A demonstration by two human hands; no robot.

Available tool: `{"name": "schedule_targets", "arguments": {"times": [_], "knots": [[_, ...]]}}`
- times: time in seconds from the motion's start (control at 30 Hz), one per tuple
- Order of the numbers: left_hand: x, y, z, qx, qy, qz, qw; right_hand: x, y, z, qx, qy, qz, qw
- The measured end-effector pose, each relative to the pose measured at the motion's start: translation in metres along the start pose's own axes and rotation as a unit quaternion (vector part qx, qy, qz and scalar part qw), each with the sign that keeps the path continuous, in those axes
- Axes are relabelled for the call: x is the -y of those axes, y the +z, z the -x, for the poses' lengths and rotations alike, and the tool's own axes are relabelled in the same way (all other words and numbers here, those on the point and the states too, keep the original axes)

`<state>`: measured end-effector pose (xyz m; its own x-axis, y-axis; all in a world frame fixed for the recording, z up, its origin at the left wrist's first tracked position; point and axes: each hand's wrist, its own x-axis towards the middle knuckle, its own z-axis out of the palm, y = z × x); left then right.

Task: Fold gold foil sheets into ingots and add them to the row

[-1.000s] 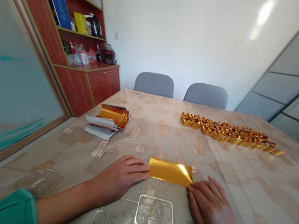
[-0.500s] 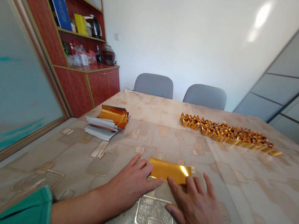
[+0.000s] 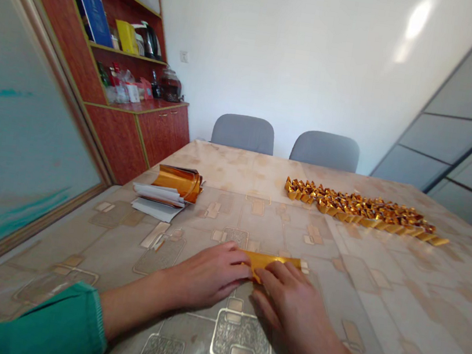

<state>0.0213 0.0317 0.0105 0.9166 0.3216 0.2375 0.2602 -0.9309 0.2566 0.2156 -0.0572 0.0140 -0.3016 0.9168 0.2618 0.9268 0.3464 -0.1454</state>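
Note:
A sheet of gold foil paper point(image 3: 273, 260) lies on the table in front of me, partly hidden under my fingers. My left hand point(image 3: 217, 273) is at its left end, fingers bent together on the near edge. From the right, my right hand point(image 3: 290, 293) grips the same near edge, its fingers curled and close to the left fingertips. The paper's far edge shows as a narrow strip beyond the fingers. Far right on the table stand rows of folded gold foil pieces point(image 3: 363, 209). At the far left is a stack of gold foil sheets point(image 3: 178, 180).
White paper sheets point(image 3: 157, 204) lie against the foil stack. A patterned cloth covers the table point(image 3: 187, 340). Two grey chairs point(image 3: 243, 133) stand at its far side. A red shelf cabinet point(image 3: 138, 122) is at the left.
Both hands have gone from lying spread on the foil paper to curled fingers at its near edge. Less of the paper's surface shows, and the right hand has shifted left.

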Motion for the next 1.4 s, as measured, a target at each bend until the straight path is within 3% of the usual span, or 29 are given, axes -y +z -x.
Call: {"name": "schedule_targets", "arguments": {"times": [0.13, 0.27, 0.4, 0.73, 0.93, 1.4], "knots": [[0.003, -0.001, -0.004, 0.009, -0.037, -0.026, 0.999, 0.004, 0.009, -0.022, 0.028, -0.008, 0.032, 0.999], [0.003, 0.003, -0.001, -0.009, -0.033, -0.058, 0.998, 0.0, 0.021, -0.021, -0.004, -0.036, 0.09, 0.995], [0.009, 0.007, 0.002, -0.027, -0.039, -0.012, 0.999, -0.002, 0.026, -0.016, -0.037, -0.063, 0.104, 0.992], [0.02, 0.007, 0.01, -0.09, -0.144, 0.101, 0.98, 0.002, 0.02, -0.013, -0.042, 0.035, -0.048, 0.997], [0.026, 0.007, 0.011, -0.093, -0.154, 0.116, 0.977, -0.006, 0.025, -0.018, -0.043, 0.052, -0.112, 0.991], [0.024, 0.011, 0.003, -0.094, -0.188, 0.045, 0.977, -0.004, 0.039, -0.023, -0.058, 0.067, -0.005, 0.996]]}}
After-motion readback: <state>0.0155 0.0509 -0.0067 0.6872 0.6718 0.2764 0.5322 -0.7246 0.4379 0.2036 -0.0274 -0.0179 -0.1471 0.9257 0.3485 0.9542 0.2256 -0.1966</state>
